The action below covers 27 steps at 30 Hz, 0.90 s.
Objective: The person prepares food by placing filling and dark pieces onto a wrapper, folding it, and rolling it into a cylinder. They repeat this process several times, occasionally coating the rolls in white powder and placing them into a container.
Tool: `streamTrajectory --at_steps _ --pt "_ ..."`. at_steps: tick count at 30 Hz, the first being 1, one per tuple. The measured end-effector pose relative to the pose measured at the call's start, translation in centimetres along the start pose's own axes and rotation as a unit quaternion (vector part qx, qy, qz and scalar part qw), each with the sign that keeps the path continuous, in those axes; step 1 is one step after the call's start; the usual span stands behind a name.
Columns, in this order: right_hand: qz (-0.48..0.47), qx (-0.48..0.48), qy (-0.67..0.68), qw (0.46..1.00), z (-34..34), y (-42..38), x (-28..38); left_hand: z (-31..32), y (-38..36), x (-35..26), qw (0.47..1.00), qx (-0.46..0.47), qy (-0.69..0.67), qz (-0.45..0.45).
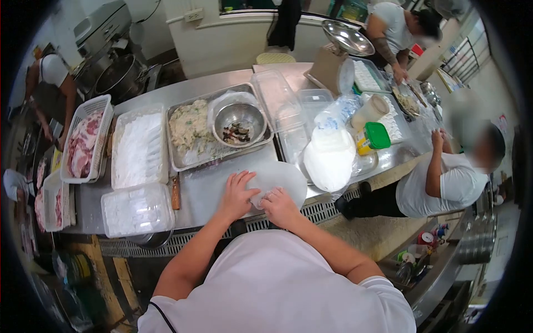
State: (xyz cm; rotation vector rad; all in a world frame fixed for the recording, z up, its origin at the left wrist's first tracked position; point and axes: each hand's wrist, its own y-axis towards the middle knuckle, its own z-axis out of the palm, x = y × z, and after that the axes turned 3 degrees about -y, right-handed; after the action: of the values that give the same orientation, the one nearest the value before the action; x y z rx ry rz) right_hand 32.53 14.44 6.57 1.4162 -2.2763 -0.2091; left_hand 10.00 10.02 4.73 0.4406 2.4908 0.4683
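My left hand (237, 195) is over the near edge of the steel table, its fingers spread and its thumb reaching toward the right hand. Beside it, my right hand (279, 208) has curled fingers pinched together over the near part of a round, whitish flat disc (286, 176). Something small and pale seems to be under those fingertips, but they mostly hide it. Beyond my hands, a metal tray (266, 140) holds a pale minced filling with green bits (189, 125) and a steel bowl (240, 114) with dark pieces inside.
Left are a container of white sheets (139, 144), a lidded clear box (137, 210) and a basket of raw meat (84, 145). Right stand a stack of white rounds (330, 158), a green-lidded tub (373, 137) and a scale (333, 69). Co-workers stand at both sides.
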Motion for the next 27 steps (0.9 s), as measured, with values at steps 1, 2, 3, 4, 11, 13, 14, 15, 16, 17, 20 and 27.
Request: streamTrajectory --at_steps 1,2,3,4,11,13,14,15,16,17,20,27 --pt "0.001 0.009 -0.001 1.0 0.0 0.7 0.1 -0.3 -0.9 0.6 1.0 -0.015 0.001 -0.022" --pt "0.002 0.018 -0.003 1.0 0.0 1.3 0.2 -0.5 -1.9 1.2 0.999 -0.03 0.002 -0.043" --pt "0.002 0.026 -0.005 1.0 0.1 2.1 0.3 -1.0 -2.7 1.7 0.997 -0.045 0.004 -0.065" --pt "0.021 0.024 -0.004 0.999 0.6 2.8 0.5 -1.5 -3.6 2.1 0.995 -0.059 0.016 -0.082" --pt "0.028 0.083 -0.024 0.996 5.8 4.4 0.5 -3.5 -9.8 3.7 0.979 -0.076 0.015 -0.189" --pt "0.026 0.082 -0.019 0.996 7.0 4.2 1.0 -3.7 -11.0 3.9 0.979 -0.056 0.0 -0.198" --pt "0.026 0.081 -0.018 0.996 7.4 4.1 1.1 -3.4 -11.6 4.5 0.98 -0.048 0.001 -0.191" --pt "0.034 0.056 -0.004 0.998 7.7 3.9 1.2 -3.5 -11.9 4.9 0.983 -0.038 0.0 -0.182" --pt "0.042 0.031 0.009 0.999 7.8 3.7 1.2 -3.4 -12.2 5.2 0.983 -0.042 -0.005 -0.181" --pt "0.052 0.005 0.022 0.998 7.9 3.5 1.1 -3.3 -12.3 5.5 0.983 -0.046 -0.01 -0.179" --pt "0.188 0.106 0.073 0.974 6.4 4.2 1.3 -3.5 -11.9 5.7 0.975 -0.066 -0.041 -0.21" --pt "0.29 0.088 -0.043 0.952 6.6 6.9 2.4 -3.8 -9.9 6.1 0.953 -0.082 -0.026 -0.29"
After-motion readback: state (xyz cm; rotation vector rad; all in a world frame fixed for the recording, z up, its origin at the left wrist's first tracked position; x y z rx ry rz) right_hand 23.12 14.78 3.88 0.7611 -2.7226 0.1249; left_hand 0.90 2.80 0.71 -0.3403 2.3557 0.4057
